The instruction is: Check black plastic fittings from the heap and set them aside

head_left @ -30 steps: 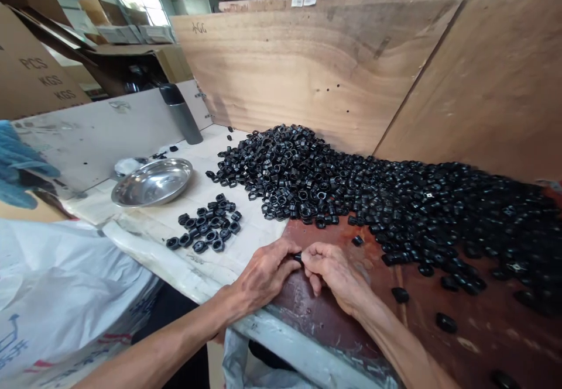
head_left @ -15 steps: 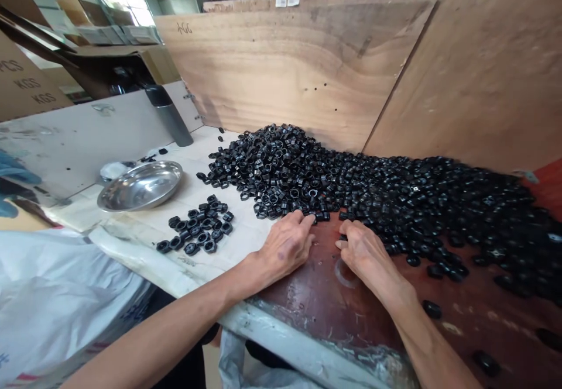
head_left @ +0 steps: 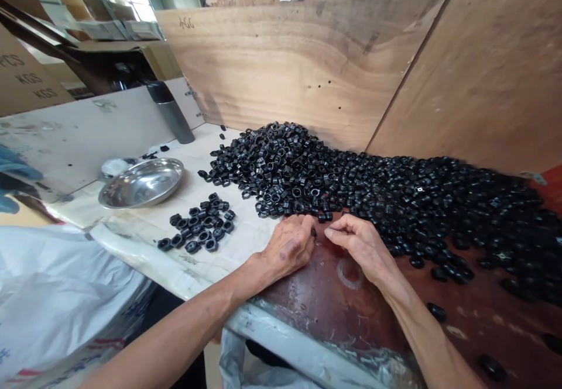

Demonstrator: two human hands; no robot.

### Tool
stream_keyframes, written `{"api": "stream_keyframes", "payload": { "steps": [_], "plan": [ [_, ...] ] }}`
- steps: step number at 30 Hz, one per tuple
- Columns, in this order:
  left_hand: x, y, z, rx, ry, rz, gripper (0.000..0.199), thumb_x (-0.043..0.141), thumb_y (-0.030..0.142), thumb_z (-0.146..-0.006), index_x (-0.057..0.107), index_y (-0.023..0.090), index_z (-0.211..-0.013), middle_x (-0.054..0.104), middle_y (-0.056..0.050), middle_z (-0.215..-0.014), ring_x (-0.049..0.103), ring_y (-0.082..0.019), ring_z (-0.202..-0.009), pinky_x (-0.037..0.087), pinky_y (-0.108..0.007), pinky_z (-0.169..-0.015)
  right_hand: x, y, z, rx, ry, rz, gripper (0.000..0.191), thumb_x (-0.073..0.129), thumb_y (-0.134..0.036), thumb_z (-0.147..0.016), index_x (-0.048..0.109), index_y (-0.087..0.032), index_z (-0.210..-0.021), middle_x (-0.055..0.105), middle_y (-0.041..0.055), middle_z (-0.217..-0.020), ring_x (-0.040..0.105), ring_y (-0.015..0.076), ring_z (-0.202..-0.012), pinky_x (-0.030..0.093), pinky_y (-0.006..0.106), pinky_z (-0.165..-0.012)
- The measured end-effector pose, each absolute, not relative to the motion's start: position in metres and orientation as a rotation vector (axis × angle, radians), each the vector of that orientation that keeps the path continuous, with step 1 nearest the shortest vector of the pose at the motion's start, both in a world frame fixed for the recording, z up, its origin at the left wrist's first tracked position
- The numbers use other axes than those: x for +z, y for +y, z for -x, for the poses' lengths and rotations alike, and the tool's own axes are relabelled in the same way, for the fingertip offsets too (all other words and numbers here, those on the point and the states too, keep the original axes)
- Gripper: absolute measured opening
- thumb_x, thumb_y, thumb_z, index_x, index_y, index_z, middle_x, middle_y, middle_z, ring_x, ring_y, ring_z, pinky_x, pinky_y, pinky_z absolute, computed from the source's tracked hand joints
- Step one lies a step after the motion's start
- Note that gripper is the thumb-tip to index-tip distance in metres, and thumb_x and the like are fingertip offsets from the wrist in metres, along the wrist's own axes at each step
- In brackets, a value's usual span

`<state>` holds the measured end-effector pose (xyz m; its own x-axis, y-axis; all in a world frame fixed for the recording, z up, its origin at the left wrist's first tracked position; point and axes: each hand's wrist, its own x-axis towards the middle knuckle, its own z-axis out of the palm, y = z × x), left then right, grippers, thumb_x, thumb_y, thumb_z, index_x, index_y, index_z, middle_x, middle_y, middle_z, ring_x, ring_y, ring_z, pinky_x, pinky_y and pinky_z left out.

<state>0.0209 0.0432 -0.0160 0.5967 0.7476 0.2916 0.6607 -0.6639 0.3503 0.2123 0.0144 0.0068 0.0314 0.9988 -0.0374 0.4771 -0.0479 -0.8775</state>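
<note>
My left hand [head_left: 290, 245] is closed at the front edge of the heap, its fingers curled round a small black plastic part [head_left: 313, 233] that barely shows at the fingertips. Just to its right, my right hand [head_left: 360, 243] has thumb and forefinger pinched together, pointing toward the left hand; whatever is between them is hidden. Behind the left hand rises a heap of black hexagonal plastic rings [head_left: 281, 161]. It runs into a wide spread of black plastic caps [head_left: 421, 202] behind and right of my right hand. A small group of assembled-looking black parts [head_left: 204, 225] lies to the left.
A shallow steel bowl [head_left: 143, 184] sits at the left, with a grey bottle [head_left: 171, 111] behind it. A wooden board [head_left: 298, 61] walls the back. Loose caps [head_left: 492, 367] lie at the right front. A white sack [head_left: 57, 301] bulges at the lower left.
My right hand has moved left and away from the caps, closer to my left hand. My left hand has drawn back slightly from the heap, its fingers curled tighter.
</note>
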Motion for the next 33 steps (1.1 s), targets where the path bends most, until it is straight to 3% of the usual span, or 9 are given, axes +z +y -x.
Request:
{"api": "stream_keyframes", "payload": {
  "steps": [3, 7, 10, 14, 19, 24, 27, 30, 33],
  "plan": [
    [-0.012, 0.043, -0.018, 0.782, 1.053, -2.425, 0.031, 0.055, 0.010, -0.084, 0.055, 0.017, -0.114, 0.070, -0.008, -0.099, 0.068, -0.023, -0.089, 0.053, -0.034, -0.079, 0.011, 0.012, -0.206, 1.019, -1.461, 1.454, 0.022, 0.071, -0.039, -0.083, 0.069, -0.019, -0.073, 0.077, 0.0053, -0.095, 0.070, 0.0206, -0.083, 0.052, 0.031, -0.074],
    [-0.003, 0.044, -0.015, 0.828, 1.018, -2.192, 0.033, 0.059, 0.016, -0.085, 0.053, 0.019, -0.117, 0.069, -0.001, -0.085, 0.067, -0.018, -0.073, 0.052, -0.029, -0.068, 0.009, 0.010, -0.199, 0.862, -1.559, 1.372, 0.014, 0.073, -0.032, -0.083, 0.069, -0.021, -0.076, 0.076, 0.0047, -0.103, 0.070, 0.0226, -0.101, 0.051, 0.035, -0.092],
    [0.002, 0.044, -0.014, 0.880, 1.004, -2.017, 0.031, 0.065, 0.023, -0.086, 0.053, 0.020, -0.115, 0.069, -0.001, -0.089, 0.068, -0.016, -0.074, 0.054, -0.028, -0.069, 0.006, 0.010, -0.199, 0.857, -1.524, 1.386, 0.011, 0.072, -0.033, -0.086, 0.071, -0.022, -0.087, 0.077, 0.0037, -0.098, 0.071, 0.0210, -0.092, 0.054, 0.033, -0.086],
    [0.000, 0.045, -0.014, 0.972, 0.869, -1.774, 0.029, 0.067, 0.021, -0.087, 0.057, 0.019, -0.114, 0.069, -0.005, -0.102, 0.072, -0.016, -0.087, 0.060, -0.028, -0.078, 0.008, 0.008, -0.202, 0.861, -1.462, 1.398, 0.021, 0.074, -0.033, -0.083, 0.073, -0.022, -0.102, 0.077, 0.0040, -0.097, 0.072, 0.0202, -0.086, 0.057, 0.031, -0.080],
    [-0.005, 0.049, -0.013, 1.118, 0.762, -1.819, 0.023, 0.072, 0.019, -0.086, 0.065, 0.018, -0.108, 0.065, -0.004, -0.105, 0.070, -0.015, -0.087, 0.060, -0.026, -0.077, 0.012, 0.009, -0.202, 0.833, -1.467, 1.392, 0.023, 0.075, -0.036, -0.083, 0.077, -0.022, -0.101, 0.077, 0.0035, -0.091, 0.073, 0.0202, -0.081, 0.058, 0.029, -0.075],
    [-0.003, 0.050, -0.011, 1.190, 0.699, -1.911, 0.022, 0.072, 0.016, -0.088, 0.068, 0.020, -0.109, 0.069, -0.006, -0.109, 0.069, -0.017, -0.098, 0.058, -0.028, -0.086, 0.017, 0.010, -0.200, 0.862, -1.443, 1.401, 0.022, 0.074, -0.039, -0.083, 0.077, -0.022, -0.097, 0.077, 0.0038, -0.090, 0.075, 0.0204, -0.078, 0.058, 0.028, -0.073],
    [-0.003, 0.050, -0.011, 1.207, 0.677, -1.897, 0.020, 0.073, 0.017, -0.088, 0.069, 0.019, -0.108, 0.071, -0.006, -0.107, 0.069, -0.017, -0.097, 0.057, -0.028, -0.087, 0.018, 0.009, -0.197, 0.866, -1.483, 1.434, 0.028, 0.067, -0.045, -0.090, 0.074, -0.020, -0.099, 0.075, 0.0028, -0.077, 0.072, 0.0185, -0.067, 0.055, 0.026, -0.064],
    [-0.003, 0.050, -0.012, 1.222, 0.691, -1.884, 0.021, 0.072, 0.016, -0.088, 0.069, 0.019, -0.109, 0.071, -0.006, -0.108, 0.069, -0.017, -0.098, 0.056, -0.028, -0.088, 0.015, 0.006, -0.194, 0.614, -1.694, 1.477, 0.034, 0.056, -0.046, -0.098, 0.067, -0.020, -0.078, 0.063, 0.0000, -0.060, 0.060, 0.0143, -0.055, 0.045, 0.025, -0.058],
    [-0.003, 0.051, -0.013, 1.224, 0.702, -1.885, 0.021, 0.073, 0.016, -0.088, 0.069, 0.018, -0.109, 0.071, -0.006, -0.108, 0.069, -0.016, -0.099, 0.056, -0.028, -0.088, 0.013, 0.005, -0.192, 0.415, -1.821, 1.470, 0.048, 0.049, -0.044, -0.101, 0.049, -0.021, -0.059, 0.052, -0.0008, -0.056, 0.049, 0.0120, -0.053, 0.035, 0.027, -0.057]
  ]
}}
